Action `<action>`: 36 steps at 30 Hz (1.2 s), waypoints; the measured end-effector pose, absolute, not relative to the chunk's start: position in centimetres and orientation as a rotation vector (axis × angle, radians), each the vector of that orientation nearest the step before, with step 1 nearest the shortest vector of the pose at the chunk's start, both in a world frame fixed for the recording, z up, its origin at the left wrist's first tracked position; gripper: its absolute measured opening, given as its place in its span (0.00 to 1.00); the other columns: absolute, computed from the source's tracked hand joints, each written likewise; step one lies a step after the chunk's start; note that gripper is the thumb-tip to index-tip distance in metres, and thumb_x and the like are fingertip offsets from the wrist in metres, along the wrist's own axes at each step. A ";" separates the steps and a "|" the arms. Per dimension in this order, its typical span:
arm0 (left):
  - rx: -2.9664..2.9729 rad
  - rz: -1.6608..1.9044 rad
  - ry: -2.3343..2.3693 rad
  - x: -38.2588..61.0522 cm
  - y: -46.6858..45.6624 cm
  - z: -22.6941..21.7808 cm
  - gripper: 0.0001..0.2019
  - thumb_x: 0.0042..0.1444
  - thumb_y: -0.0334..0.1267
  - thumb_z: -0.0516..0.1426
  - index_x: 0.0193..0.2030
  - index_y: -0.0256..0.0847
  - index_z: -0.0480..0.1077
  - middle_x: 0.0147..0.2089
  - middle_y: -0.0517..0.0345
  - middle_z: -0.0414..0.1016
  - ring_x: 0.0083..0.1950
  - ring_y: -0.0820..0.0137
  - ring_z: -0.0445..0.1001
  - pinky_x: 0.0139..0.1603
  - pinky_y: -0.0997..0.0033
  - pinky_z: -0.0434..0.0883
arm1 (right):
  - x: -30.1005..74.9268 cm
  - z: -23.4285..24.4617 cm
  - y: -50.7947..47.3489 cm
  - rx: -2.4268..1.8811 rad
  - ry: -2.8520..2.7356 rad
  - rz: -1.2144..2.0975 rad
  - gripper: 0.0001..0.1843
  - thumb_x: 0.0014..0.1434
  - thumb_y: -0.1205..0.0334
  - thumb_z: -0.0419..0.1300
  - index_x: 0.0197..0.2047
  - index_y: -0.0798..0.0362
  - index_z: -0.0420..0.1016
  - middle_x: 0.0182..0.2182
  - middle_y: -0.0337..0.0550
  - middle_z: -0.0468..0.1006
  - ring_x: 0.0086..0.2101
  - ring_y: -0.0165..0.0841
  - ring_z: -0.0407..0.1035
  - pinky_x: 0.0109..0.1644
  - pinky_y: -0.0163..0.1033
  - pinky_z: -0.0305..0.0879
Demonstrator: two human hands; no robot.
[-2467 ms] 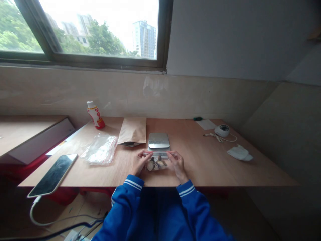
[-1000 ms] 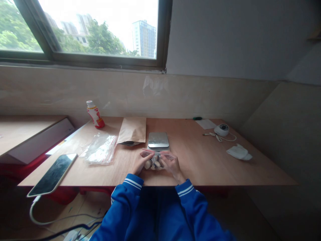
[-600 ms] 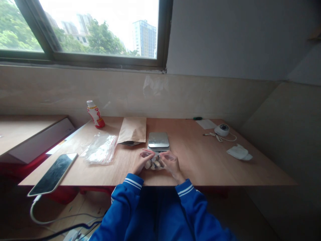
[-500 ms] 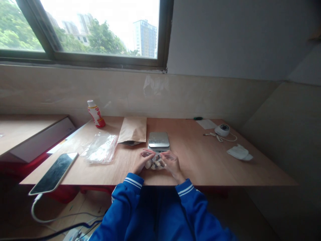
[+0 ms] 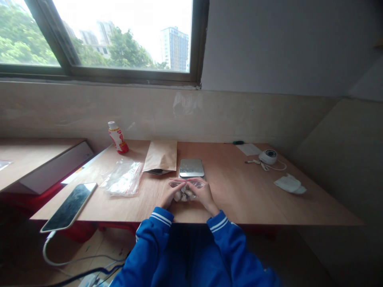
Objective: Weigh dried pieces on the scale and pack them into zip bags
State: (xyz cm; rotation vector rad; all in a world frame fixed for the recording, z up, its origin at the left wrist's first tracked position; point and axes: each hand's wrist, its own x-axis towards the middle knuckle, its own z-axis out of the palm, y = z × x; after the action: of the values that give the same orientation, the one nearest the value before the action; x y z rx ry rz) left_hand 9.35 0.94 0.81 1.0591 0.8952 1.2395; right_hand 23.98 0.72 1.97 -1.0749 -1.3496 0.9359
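Between my hands is a clear zip bag (image 5: 186, 194) with a red seal line, holding several pale and dark lumpy pieces that I cannot identify. My left hand (image 5: 170, 195) pinches its top edge from the left. My right hand (image 5: 206, 195) pinches the same edge from the right, and the two thumbs nearly meet at the middle of the seal. Just beyond the bag lies a small digital scale (image 5: 191, 167) with a silver plate; its front part is hidden behind the bag. A brown kraft paper pouch (image 5: 161, 155) lies behind and left of my hands, its dark mouth towards me.
A stack of clear zip bags (image 5: 124, 178) lies to the left, with a phone (image 5: 69, 207) on a cable over the table's front-left edge. A red-and-white bottle (image 5: 118, 137) stands at the back. Rightward are a white dome camera (image 5: 268, 156) and a crumpled white tissue (image 5: 289, 183).
My hands have drawn closer together along the bag's seal, and the red line now shows across the top. The whole view has shifted slightly.
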 end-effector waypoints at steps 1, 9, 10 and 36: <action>1.047 1.230 0.888 9.3 1.0 0.7 0.14 0.50 0.42 0.63 0.39 0.34 0.77 0.40 0.47 0.81 0.43 0.61 0.78 0.48 0.63 0.73 | 23.8 2.1 0.8 -1.089 -1.348 0.913 0.11 0.50 0.55 0.66 0.32 0.54 0.77 0.33 0.45 0.79 0.35 0.36 0.74 0.41 0.40 0.71; 0.999 1.309 0.874 8.9 1.3 0.6 0.14 0.48 0.42 0.64 0.38 0.34 0.77 0.40 0.46 0.81 0.42 0.61 0.78 0.47 0.64 0.73 | 23.2 2.6 1.1 -1.045 -1.368 0.886 0.09 0.50 0.57 0.66 0.30 0.54 0.78 0.31 0.44 0.78 0.35 0.35 0.74 0.42 0.40 0.70; 0.996 1.312 0.876 8.9 1.3 0.7 0.14 0.48 0.41 0.64 0.39 0.34 0.78 0.40 0.46 0.81 0.43 0.61 0.78 0.48 0.64 0.73 | 23.2 2.6 1.1 -1.037 -1.365 0.890 0.08 0.50 0.57 0.65 0.30 0.54 0.78 0.32 0.44 0.78 0.36 0.36 0.73 0.42 0.40 0.70; 0.674 1.499 0.875 7.7 2.0 0.6 0.15 0.46 0.45 0.63 0.38 0.39 0.74 0.33 0.58 0.75 0.29 0.76 0.71 0.31 0.76 0.64 | 35.9 6.0 5.9 -1.138 -1.105 0.984 0.27 0.36 0.46 0.73 0.35 0.57 0.78 0.26 0.44 0.80 0.25 0.33 0.73 0.29 0.38 0.69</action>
State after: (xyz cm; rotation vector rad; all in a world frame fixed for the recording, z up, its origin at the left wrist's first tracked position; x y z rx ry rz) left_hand 7.66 1.96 0.56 0.6744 0.8746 1.4986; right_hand 35.94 5.88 6.05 -1.1383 -1.1050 0.9838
